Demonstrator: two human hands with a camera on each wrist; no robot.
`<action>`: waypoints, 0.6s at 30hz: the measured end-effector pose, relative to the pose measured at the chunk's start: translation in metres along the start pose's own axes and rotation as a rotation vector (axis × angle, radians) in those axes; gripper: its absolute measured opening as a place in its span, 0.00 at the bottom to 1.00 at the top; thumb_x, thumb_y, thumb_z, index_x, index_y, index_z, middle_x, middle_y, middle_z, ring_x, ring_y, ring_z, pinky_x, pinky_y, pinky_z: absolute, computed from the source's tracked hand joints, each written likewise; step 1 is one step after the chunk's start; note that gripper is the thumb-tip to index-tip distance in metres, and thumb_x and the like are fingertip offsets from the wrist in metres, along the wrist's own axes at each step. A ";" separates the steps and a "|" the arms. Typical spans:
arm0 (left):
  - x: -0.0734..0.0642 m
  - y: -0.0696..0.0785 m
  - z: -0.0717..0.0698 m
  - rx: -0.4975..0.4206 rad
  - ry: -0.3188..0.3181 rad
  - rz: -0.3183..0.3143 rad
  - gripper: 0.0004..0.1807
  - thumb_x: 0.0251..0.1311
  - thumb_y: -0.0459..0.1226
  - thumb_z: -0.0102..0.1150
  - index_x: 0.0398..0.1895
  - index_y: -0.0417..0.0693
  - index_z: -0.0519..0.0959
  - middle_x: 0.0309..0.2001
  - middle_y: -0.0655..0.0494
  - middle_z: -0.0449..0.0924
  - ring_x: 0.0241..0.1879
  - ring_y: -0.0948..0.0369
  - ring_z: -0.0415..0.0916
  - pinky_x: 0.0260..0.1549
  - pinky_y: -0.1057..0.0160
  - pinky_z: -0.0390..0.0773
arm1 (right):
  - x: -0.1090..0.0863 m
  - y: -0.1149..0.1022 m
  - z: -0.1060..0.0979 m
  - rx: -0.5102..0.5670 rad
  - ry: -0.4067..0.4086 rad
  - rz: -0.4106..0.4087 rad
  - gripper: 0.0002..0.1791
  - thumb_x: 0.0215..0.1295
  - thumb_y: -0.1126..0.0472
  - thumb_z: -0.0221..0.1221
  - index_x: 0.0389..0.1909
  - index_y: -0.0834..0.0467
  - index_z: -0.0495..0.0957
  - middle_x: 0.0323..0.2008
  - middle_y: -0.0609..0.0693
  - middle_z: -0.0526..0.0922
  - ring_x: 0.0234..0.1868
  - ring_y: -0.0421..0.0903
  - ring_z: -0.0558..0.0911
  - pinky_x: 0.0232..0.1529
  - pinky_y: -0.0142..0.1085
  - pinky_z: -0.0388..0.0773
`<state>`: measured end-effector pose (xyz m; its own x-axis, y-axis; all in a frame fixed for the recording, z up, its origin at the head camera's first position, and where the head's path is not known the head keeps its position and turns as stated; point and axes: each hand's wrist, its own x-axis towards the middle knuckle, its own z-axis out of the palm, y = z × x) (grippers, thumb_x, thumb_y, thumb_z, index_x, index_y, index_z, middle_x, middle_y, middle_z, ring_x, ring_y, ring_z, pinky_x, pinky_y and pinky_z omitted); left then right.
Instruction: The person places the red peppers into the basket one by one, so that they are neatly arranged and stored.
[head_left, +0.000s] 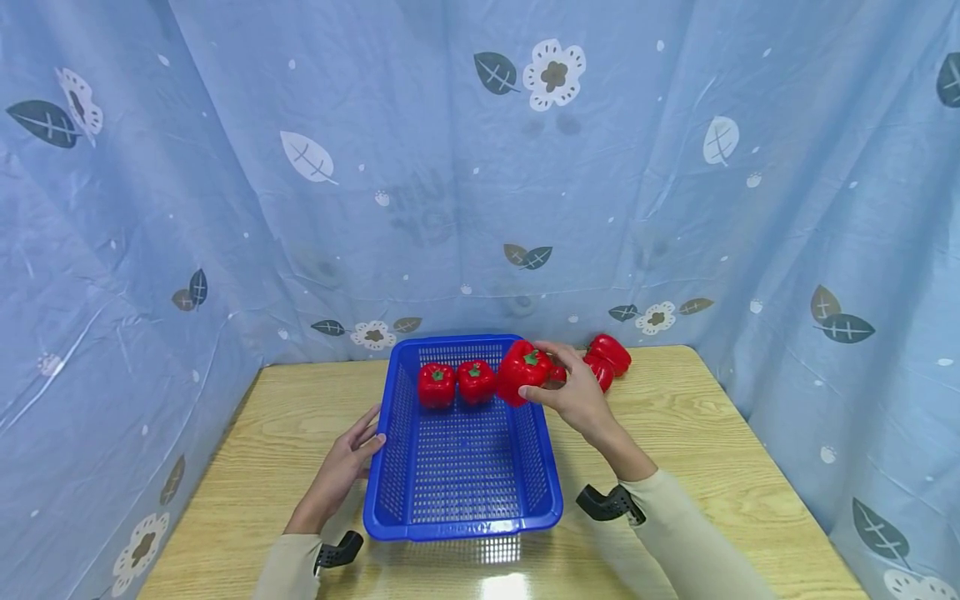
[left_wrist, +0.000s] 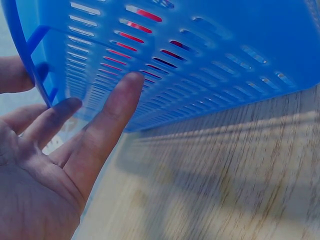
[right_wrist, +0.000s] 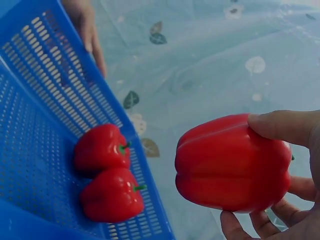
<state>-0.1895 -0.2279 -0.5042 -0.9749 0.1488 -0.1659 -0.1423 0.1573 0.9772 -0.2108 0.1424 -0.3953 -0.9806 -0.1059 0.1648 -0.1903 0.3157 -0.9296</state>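
Note:
My right hand [head_left: 577,400] grips a red bell pepper [head_left: 517,372] with a green stem. It holds the pepper over the right rim of the blue plastic basket [head_left: 465,531], thumb on one side and fingers around the other. Two more red bell peppers, a left one [head_left: 437,386] and a right one [head_left: 476,382], sit side by side inside the basket's far end. My left hand [head_left: 341,467] holds the basket's left rim, its thumb at the rim and its fingers [left_wrist: 112,115] along the slotted outer wall.
Several red peppers [head_left: 611,354] lie on the wooden table [head_left: 720,467] at the back right, partly hidden behind my right hand. A blue curtain [head_left: 420,167] with leaf and flower prints encloses the back and sides of the table.

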 end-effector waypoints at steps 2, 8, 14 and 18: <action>0.000 0.000 0.000 -0.003 -0.002 -0.001 0.34 0.71 0.46 0.53 0.77 0.66 0.54 0.75 0.46 0.61 0.59 0.45 0.77 0.43 0.52 0.85 | 0.001 0.000 0.004 -0.018 -0.008 -0.007 0.41 0.49 0.63 0.74 0.67 0.54 0.70 0.64 0.56 0.69 0.62 0.59 0.75 0.57 0.51 0.80; 0.000 0.001 0.000 -0.009 -0.011 -0.001 0.34 0.70 0.46 0.54 0.77 0.66 0.54 0.75 0.47 0.60 0.59 0.45 0.77 0.44 0.51 0.85 | 0.004 0.000 0.014 -0.036 -0.037 -0.011 0.41 0.48 0.61 0.75 0.66 0.52 0.71 0.64 0.56 0.69 0.63 0.59 0.74 0.59 0.54 0.77; 0.000 0.000 -0.001 -0.012 -0.014 0.001 0.35 0.70 0.46 0.54 0.77 0.65 0.54 0.75 0.47 0.61 0.59 0.46 0.78 0.43 0.51 0.85 | 0.006 0.000 0.026 -0.045 -0.076 -0.026 0.41 0.47 0.60 0.76 0.65 0.50 0.71 0.64 0.55 0.69 0.64 0.59 0.73 0.56 0.50 0.80; 0.001 0.000 -0.001 -0.016 -0.013 -0.003 0.34 0.70 0.45 0.54 0.77 0.65 0.54 0.74 0.47 0.61 0.58 0.46 0.78 0.43 0.51 0.85 | 0.007 -0.002 0.035 -0.042 -0.096 -0.029 0.41 0.48 0.60 0.76 0.65 0.51 0.71 0.65 0.55 0.68 0.63 0.59 0.74 0.55 0.49 0.81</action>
<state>-0.1904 -0.2289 -0.5036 -0.9721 0.1611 -0.1706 -0.1482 0.1424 0.9787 -0.2155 0.1081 -0.4038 -0.9661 -0.2047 0.1575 -0.2226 0.3504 -0.9097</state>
